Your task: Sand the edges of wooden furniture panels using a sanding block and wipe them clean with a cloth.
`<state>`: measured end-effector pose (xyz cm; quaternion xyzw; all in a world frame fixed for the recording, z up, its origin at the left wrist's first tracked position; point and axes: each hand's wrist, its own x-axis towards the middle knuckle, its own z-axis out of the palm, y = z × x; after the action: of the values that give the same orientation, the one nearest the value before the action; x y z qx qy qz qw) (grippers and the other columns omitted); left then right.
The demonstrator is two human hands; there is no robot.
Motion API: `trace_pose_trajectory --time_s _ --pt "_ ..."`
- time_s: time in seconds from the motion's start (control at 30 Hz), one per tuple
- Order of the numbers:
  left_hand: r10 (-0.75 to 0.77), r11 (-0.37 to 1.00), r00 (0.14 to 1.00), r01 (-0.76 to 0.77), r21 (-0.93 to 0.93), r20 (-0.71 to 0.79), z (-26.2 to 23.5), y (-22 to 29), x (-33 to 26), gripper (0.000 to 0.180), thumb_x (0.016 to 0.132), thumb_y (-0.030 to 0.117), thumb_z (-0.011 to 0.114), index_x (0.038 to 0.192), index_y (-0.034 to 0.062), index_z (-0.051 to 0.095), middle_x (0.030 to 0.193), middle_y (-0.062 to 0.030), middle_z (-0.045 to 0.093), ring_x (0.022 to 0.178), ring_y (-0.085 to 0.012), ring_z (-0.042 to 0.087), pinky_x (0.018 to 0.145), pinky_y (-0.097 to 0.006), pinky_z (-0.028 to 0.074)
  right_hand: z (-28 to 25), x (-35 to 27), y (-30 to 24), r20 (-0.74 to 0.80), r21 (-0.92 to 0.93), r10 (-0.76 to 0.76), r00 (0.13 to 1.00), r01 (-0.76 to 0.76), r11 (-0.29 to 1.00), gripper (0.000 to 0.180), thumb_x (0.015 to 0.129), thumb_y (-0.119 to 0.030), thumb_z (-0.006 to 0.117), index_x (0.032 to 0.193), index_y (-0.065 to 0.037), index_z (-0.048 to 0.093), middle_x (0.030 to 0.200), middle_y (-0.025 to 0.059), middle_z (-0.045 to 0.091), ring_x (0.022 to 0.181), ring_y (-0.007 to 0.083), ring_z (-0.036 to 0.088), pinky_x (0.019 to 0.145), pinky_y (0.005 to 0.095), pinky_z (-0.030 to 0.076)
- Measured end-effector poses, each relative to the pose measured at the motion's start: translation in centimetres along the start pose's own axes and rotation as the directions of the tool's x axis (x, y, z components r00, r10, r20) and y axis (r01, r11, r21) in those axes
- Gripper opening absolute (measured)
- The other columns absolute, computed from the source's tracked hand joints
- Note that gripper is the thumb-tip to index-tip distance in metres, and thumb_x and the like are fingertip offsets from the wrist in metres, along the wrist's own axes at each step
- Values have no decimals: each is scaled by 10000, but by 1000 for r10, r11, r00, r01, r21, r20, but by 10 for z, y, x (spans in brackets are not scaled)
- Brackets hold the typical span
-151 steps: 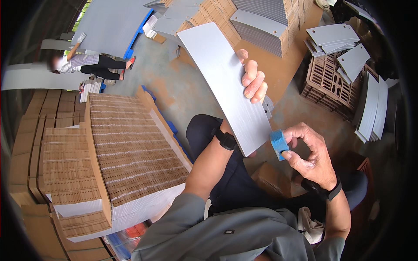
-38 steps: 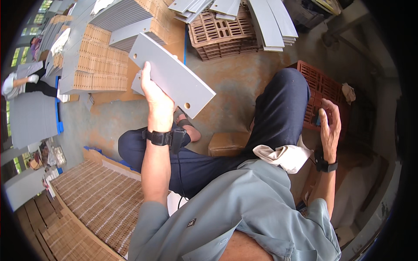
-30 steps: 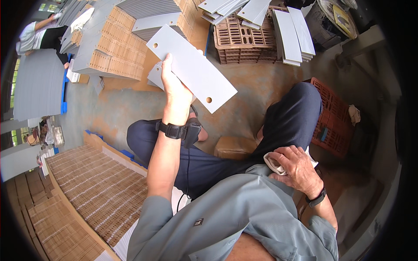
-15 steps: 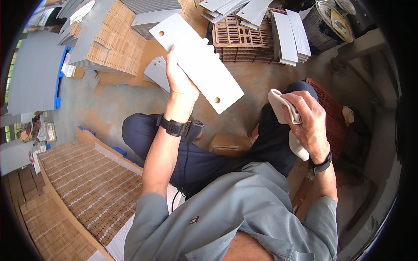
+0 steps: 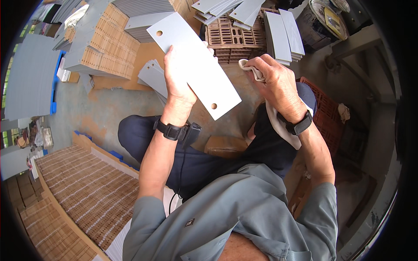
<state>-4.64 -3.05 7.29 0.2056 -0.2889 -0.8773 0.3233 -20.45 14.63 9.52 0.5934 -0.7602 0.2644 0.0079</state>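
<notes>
- The left hand (image 5: 180,76) is gripping a long grey panel (image 5: 193,69) with two holes, holding it tilted above the knees.
- The right hand (image 5: 278,85) is clutching a white cloth (image 5: 278,126) just beside the panel's right edge.

Quick tally: two hands in the shot, the left hand (image 5: 180,74) and the right hand (image 5: 276,82), each with one black wristband on its wrist, the left band (image 5: 170,129) and the right band (image 5: 298,126). One long grey plate (image 5: 193,69) is held up, and it's got two round holes, one near each end. One pale cloth (image 5: 270,111). Two slatted plastic crates: a tan crate (image 5: 228,37) and a reddish crate (image 5: 324,113). One round tin can (image 5: 320,19) at the top. On the floor there's a small fan of loose grey plates (image 5: 152,78), three or so, hard to split. The stacked grey plates further back are too many to count.
</notes>
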Motion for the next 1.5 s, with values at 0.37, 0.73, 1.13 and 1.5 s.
trace_pose_trajectory --time_s 0.37,0.73,1.13,1.5 --pt "-133 984 980 148 98 -147 -35 -29 13 456 1097 359 498 1364 -8 538 1191 -140 679 1029 -222 691 892 -377 594 -11 0 18 7 217 188 982 -185 958 183 917 -119 727 1091 -75 692 986 124 706 858 327 700 771 380 550" --pt "112 805 952 81 588 -284 -114 42 23 467 1095 361 521 1415 22 493 1229 -108 650 1104 -179 651 865 -338 579 -1 -8 53 150 542 359 921 -381 749 221 978 -171 720 1114 -2 680 849 39 696 781 80 596 754 278 523" --pt "-444 -531 890 -357 768 106 -175 117 78 457 1045 485 483 1251 133 690 1084 -155 745 1059 -396 669 947 -470 512 -1 0 49 170 529 344 924 -380 759 207 946 -133 741 1107 -10 698 906 62 703 816 134 627 792 296 522" --pt "-756 -452 609 -750 484 238 -222 82 113 570 922 586 626 1266 134 668 1095 -126 631 987 -346 632 964 -434 471 0 10 50 253 462 338 906 -420 781 202 912 -110 761 1072 -9 691 920 113 691 837 241 663 798 341 524"
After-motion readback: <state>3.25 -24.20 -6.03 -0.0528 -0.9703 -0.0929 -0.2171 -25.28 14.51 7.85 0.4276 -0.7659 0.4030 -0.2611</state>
